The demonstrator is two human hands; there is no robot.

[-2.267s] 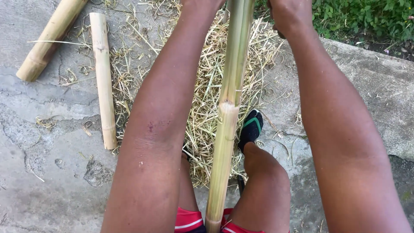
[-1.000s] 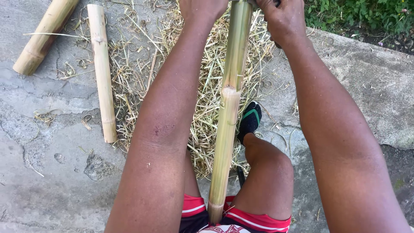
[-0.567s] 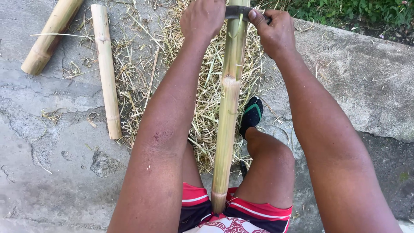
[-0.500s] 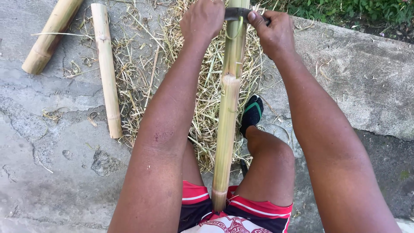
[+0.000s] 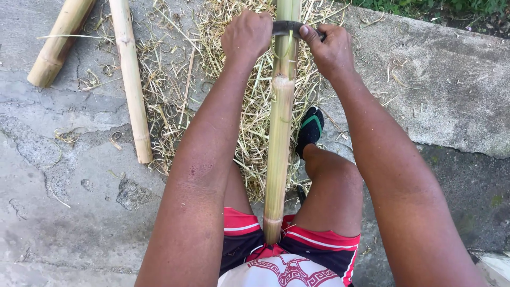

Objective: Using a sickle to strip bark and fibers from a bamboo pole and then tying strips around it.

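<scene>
Head view: three bamboo poles are counted, one worked pole (image 5: pixel 280 133) held between the legs and two spare poles lying on the concrete (image 5: pixel 435 101) at upper left, a thick one (image 5: pixel 59 42) and a thinner one (image 5: pixel 130 79) just beside it. The worked pole is set with its long axis running straight away from the body, its near end resting at the lap against the red-and-black shorts (image 5: pixel 297 250) and its far end passing out of the top edge. One dark curved blade (image 5: pixel 287 26) is laid across it near the top. The left hand (image 5: pixel 247 34) is clenched on the blade's left end, and the right hand (image 5: pixel 330 50) is clenched on its right end, thumb pressed along the metal. One black shoe (image 5: pixel 309 127) with a green stripe is seen just right of the pole. Pale shavings (image 5: pixel 175 79) are heaped under and around the pole. No packages, labels or signs are seen; a patterned white shirt hem (image 5: pixel 287 271) shows at the bottom edge.
</scene>
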